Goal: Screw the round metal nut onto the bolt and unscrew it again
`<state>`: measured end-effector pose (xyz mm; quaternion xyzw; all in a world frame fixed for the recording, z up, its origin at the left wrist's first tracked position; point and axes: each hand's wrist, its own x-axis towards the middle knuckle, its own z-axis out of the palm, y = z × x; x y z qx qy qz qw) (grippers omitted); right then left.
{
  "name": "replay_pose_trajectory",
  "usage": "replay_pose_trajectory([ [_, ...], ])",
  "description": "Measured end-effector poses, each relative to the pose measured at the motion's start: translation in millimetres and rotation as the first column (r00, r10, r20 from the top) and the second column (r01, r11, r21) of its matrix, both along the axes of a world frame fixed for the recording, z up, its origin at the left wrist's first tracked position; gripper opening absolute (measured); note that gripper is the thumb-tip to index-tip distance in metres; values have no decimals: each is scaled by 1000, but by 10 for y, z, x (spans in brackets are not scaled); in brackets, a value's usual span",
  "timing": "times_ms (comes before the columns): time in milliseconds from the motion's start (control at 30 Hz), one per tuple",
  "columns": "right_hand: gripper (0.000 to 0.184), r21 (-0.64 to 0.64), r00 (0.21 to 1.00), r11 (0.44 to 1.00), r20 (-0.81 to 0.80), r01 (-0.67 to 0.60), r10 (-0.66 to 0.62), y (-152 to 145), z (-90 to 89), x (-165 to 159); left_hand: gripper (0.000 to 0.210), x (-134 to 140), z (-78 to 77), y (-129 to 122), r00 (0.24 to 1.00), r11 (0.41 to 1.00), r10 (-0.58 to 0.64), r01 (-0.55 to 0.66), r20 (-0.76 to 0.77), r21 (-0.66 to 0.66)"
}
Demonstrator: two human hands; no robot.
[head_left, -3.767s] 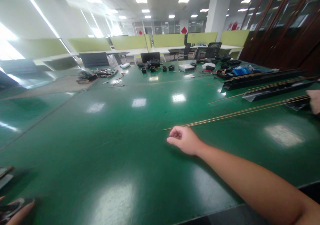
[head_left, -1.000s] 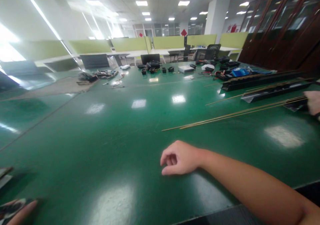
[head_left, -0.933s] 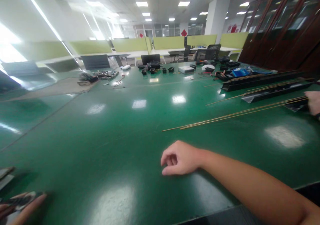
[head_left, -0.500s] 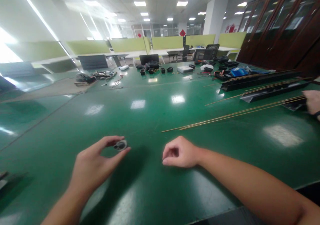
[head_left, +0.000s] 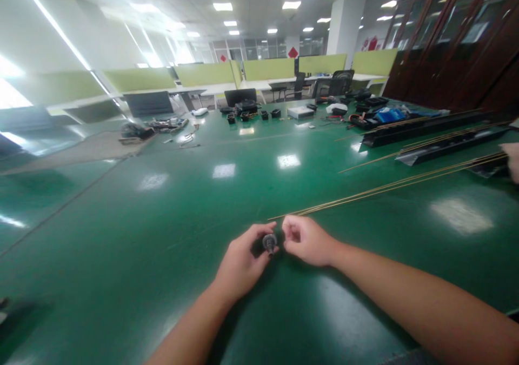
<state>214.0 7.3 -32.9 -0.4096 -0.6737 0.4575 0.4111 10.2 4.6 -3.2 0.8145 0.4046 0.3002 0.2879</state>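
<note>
My left hand (head_left: 245, 259) pinches a small grey metal part (head_left: 269, 242) between thumb and fingers. The part has a round, ridged head and a narrower stem pointing down toward me; its exact kind is too small to tell. Close beside it on the right, my right hand (head_left: 306, 239) is closed, thumb against curled fingers, and whatever it may hold is hidden. A narrow gap separates the two hands. Both are low over the green tabletop (head_left: 162, 235). Just beyond my right hand lie the tips of several thin brass-coloured rods (head_left: 365, 191).
Black channel-shaped profiles (head_left: 450, 143) lie at right, with another person's hand (head_left: 511, 161) at the edge. Along the far side are small black boxes (head_left: 244, 116), a white box (head_left: 300, 112), a blue bundle (head_left: 391, 115) and electronic parts (head_left: 168, 123). A dark cabinet (head_left: 450, 46) stands at right.
My left hand has moved right with the metal part, up close to my right hand, and the part's stem now shows. My right hand has shifted slightly right, still closed.
</note>
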Motion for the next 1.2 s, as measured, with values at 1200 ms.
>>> replay_pose_trajectory([
  [1200, 21, -117, 995, 990, 38, -83, 88, -68, 104, -8, 30, 59, -18, 157, 984, 940, 44, 18, 173, -341],
])
